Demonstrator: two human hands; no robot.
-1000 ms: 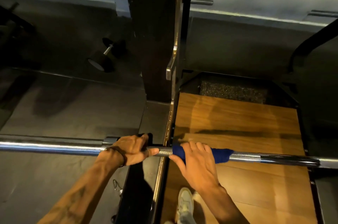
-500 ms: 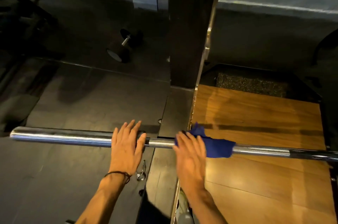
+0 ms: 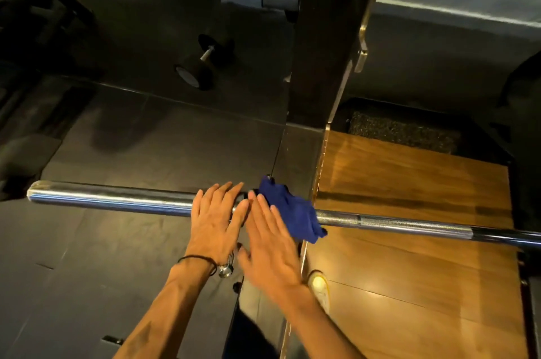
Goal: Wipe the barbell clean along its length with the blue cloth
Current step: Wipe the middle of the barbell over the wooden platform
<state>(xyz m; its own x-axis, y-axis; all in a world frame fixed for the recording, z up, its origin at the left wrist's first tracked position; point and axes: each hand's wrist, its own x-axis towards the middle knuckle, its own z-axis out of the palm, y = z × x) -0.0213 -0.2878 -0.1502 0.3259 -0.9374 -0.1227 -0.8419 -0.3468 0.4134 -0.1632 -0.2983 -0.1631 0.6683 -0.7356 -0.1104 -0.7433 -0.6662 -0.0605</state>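
Two hands meet at the frame's center over the barbell (image 3: 117,200), a long, heavy, rigid steel rod running from middle left to lower right. The soft blue cloth (image 3: 292,212) drapes limply over its middle; I'd wrap it around the slick shaft. My left hand (image 3: 215,226) lies flat, fingers spread, on the bar. My right hand (image 3: 272,247), blurred, fingers straight, touches the cloth's edge.
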